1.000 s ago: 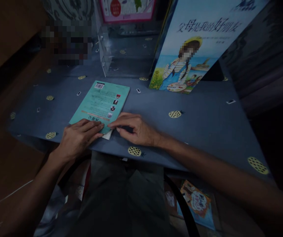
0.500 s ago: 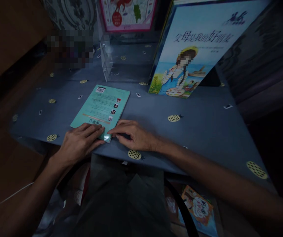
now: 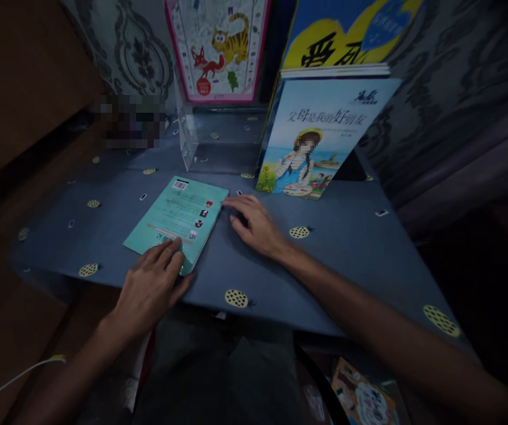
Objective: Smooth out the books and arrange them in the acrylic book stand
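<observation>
Teal paperback (image 3: 182, 208) at our eleven o'clock. We're apparently steadying it: left hand (image 3: 154, 277) half-spread over its six-o'clock end, right hand (image 3: 258, 225) loosely curled by its two-o'clock edge, neither gripping. Next calls for light pressure.

Green book (image 3: 176, 219) — near end partly under left hand (image 3: 154, 280), fine print (image 3: 185, 204) illegible, pink-bordered picture (image 3: 223, 50) cut off above
</observation>
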{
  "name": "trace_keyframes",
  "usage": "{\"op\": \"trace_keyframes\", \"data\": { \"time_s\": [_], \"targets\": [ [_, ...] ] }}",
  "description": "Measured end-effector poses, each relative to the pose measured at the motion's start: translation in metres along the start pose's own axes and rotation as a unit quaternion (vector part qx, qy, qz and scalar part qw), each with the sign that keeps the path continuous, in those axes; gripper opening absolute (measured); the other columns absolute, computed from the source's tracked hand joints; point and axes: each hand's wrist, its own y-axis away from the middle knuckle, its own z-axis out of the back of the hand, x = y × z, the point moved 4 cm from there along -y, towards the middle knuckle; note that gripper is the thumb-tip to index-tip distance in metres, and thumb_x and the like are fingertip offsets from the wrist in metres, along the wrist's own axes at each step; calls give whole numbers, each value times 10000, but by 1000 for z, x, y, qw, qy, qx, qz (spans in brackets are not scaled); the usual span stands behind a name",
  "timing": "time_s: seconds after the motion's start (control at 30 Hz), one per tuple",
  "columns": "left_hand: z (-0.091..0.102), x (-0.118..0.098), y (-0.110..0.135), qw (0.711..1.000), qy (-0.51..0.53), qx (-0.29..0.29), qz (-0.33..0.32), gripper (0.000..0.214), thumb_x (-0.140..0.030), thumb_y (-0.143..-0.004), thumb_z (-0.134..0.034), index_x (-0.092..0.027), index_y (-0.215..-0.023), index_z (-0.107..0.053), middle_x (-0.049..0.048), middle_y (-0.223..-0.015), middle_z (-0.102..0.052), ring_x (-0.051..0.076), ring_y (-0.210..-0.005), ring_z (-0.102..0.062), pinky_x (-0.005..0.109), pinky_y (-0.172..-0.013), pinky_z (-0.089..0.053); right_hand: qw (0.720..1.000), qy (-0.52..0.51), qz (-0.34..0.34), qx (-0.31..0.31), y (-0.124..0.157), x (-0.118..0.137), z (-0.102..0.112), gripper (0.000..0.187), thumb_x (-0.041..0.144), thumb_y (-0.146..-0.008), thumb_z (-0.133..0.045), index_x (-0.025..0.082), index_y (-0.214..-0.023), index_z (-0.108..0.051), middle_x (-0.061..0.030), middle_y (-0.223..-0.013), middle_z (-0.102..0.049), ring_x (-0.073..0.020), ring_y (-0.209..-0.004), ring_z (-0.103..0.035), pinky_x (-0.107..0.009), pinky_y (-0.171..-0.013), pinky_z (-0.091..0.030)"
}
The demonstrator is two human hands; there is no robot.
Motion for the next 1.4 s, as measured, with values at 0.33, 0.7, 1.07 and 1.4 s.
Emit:
{"op": "trace_keyframes", "data": {
  "time_s": [0.33, 0.7, 1.07, 1.4],
  "targets": [
    [-2, 80, 8, 988, 87, 28, 124, 487, -552, -1041, -390, -204, -1280, -633, 145, -1355, -664, 311, -1216, -642, 471, -1001, -538, 985, 126, 30, 112, 9, 29, -17, 371, 237, -982, -557, 183, -1335, -660, -154, -1425, -654, -345, -1389, -520, -625, -1144, -380],
    [-4, 112, 24, 871, 361, -6, 332, 632, -670, -851, -609, -193, -1262, -660, 94, -1035, -762, 265, -933, -708, 345, -773, -576, 959, 121, 103, 235, 30, 83, -31, 834, 696, -866, -672, 118, -1457, -560, -225, -1544, -525, -387, -1526, -366, -621, -1251, -279],
    [7, 86, 15, 643, 671, -7, 368, 619, -447, -629, -925, -256, -1199, -777, 89, -988, -795, 238, -864, -749, 261, -702, -608, 957, 68, 67, 275, 63, 81, -15, 1038, 665, -855, -714, 176, -1647, -255, -205, -1718, -202, -350, -1617, -93, -614, -1287, -160],
    [47, 95, -24, 942, 321, -70, 60, 334, -516, -867, -698, -308, -1114, -785, 85, -1469, -566, 350, -1411, -484, 502, -1176, -413, 977, 4, 68, 203, 69, 82, -9, 804, 310, -940, -680, 187, -1634, -293, -192, -1697, -286, -318, -1608, -172, -576, -1267, -281]
  ]
}}
